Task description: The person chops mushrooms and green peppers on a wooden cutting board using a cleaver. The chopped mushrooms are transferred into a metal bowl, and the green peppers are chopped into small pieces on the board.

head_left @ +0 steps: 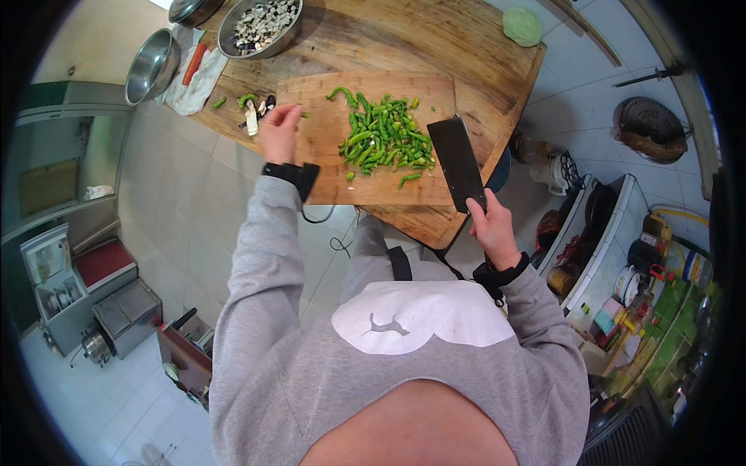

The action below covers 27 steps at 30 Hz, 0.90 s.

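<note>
My right hand grips the handle of a dark cleaver, whose blade lies over the right edge of the wooden cutting board. Cut green peppers are heaped on the middle and right of the board. Over the board's left edge is my left hand, its fingertips drawn together; a small green piece shows beside them, and whether they pinch it is unclear. Close by on the table lie eggplant trimmings and a green pepper scrap.
A metal bowl of diced eggplant stands behind the board on the wooden table. An empty metal bowl, a white cloth and an orange-red stick-shaped item are at the left. A cabbage rests on the far right corner.
</note>
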Each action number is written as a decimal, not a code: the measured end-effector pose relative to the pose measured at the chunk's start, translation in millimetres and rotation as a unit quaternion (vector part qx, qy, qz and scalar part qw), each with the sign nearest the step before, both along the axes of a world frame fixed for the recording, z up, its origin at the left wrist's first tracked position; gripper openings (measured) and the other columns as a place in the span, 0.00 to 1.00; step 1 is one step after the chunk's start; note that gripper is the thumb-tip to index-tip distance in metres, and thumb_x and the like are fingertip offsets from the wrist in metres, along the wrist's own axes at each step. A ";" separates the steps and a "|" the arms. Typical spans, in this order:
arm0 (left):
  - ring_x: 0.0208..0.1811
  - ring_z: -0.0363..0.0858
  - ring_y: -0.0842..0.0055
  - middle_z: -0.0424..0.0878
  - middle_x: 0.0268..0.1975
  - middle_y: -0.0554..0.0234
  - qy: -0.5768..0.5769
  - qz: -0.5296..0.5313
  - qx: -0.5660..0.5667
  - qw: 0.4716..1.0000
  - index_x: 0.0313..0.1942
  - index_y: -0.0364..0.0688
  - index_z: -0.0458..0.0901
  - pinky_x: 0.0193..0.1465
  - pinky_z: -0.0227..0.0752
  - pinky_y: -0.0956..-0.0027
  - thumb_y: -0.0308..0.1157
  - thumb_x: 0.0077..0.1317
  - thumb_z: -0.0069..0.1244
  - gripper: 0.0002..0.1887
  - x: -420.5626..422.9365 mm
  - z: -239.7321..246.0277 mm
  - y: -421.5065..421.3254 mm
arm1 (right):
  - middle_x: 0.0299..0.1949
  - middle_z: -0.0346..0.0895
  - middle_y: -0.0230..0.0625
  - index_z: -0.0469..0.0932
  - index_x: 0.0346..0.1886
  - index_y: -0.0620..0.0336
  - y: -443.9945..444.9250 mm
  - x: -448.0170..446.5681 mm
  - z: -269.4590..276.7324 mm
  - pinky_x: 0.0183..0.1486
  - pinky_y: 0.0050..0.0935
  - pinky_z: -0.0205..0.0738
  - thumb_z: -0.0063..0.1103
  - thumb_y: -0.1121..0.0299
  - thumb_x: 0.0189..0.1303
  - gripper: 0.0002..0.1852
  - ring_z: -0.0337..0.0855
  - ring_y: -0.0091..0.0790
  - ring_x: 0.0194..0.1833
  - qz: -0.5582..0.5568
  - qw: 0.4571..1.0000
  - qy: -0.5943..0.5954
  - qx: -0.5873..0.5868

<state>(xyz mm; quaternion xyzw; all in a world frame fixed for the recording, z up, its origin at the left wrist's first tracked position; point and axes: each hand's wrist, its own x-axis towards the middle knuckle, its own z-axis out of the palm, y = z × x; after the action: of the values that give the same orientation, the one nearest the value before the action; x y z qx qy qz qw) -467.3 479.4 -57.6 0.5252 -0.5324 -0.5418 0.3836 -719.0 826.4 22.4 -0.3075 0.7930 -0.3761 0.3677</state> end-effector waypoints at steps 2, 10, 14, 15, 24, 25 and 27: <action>0.38 0.81 0.84 0.87 0.38 0.68 -0.029 0.027 -0.021 0.999 0.43 0.37 0.86 0.41 0.74 0.78 0.29 0.62 0.63 0.10 24.0 -8.0 -35.9 | 0.20 0.77 0.39 0.74 0.43 0.65 -0.7 2.8 -3.9 0.20 0.29 0.69 0.57 0.65 0.69 0.11 0.77 0.30 0.16 0.004 1.000 0.005 -0.005; 0.40 0.85 0.71 0.86 0.48 0.56 -0.234 -0.077 -0.188 0.951 0.43 0.39 0.86 0.47 0.79 0.68 0.29 0.61 0.61 0.10 15.8 -4.0 -36.8 | 0.21 0.78 0.44 0.74 0.43 0.65 0.2 12.4 -7.4 0.20 0.32 0.71 0.58 0.65 0.69 0.12 0.79 0.33 0.16 0.014 0.998 -0.002 0.055; 0.35 0.83 0.72 0.84 0.35 0.61 -0.187 -0.313 -0.271 0.891 0.40 0.43 0.87 0.40 0.77 0.70 0.32 0.60 0.63 0.09 -46.6 8.0 60.0 | 0.19 0.77 0.40 0.74 0.42 0.65 -3.1 15.2 -6.3 0.19 0.30 0.69 0.57 0.65 0.69 0.11 0.77 0.30 0.15 0.006 0.999 -0.002 0.032; 0.39 0.82 0.65 0.84 0.37 0.60 -0.207 -0.365 -0.301 0.856 0.41 0.45 0.87 0.43 0.78 0.66 0.34 0.58 0.64 0.11 -58.6 9.3 73.6 | 0.18 0.75 0.37 0.74 0.40 0.64 -3.5 15.2 -6.0 0.18 0.28 0.67 0.57 0.65 0.69 0.11 0.76 0.27 0.15 0.000 1.000 -0.002 0.018; 0.47 0.76 0.65 0.78 0.39 0.64 -0.287 -0.454 -0.362 0.762 0.39 0.45 0.86 0.51 0.74 0.64 0.30 0.55 0.62 0.10 -95.6 -4.2 105.6 | 0.20 0.76 0.38 0.74 0.42 0.65 10.4 4.2 -2.1 0.19 0.29 0.68 0.57 0.64 0.70 0.11 0.76 0.29 0.15 -0.028 1.000 -0.007 0.011; 0.46 0.76 0.65 0.78 0.39 0.64 -0.298 -0.461 -0.361 0.754 0.38 0.44 0.86 0.50 0.74 0.64 0.30 0.55 0.62 0.10 -96.8 -4.3 106.5 | 0.20 0.78 0.41 0.74 0.43 0.65 12.3 3.2 -2.0 0.20 0.30 0.69 0.57 0.64 0.70 0.12 0.78 0.32 0.16 -0.037 0.999 -0.019 0.029; 0.47 0.76 0.64 0.79 0.39 0.63 -0.282 -0.449 -0.346 0.774 0.38 0.44 0.86 0.50 0.74 0.64 0.30 0.55 0.62 0.09 -98.1 -2.9 108.5 | 0.20 0.77 0.41 0.74 0.43 0.65 15.9 1.9 -1.9 0.20 0.30 0.69 0.58 0.64 0.69 0.12 0.78 0.32 0.16 -0.041 0.999 -0.012 0.021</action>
<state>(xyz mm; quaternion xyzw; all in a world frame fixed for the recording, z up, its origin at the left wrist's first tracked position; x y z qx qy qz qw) -565.4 588.0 -60.5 0.1881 -0.9434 -0.2595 0.0853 -717.1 842.4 20.4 -0.2624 0.8084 -0.3776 0.3674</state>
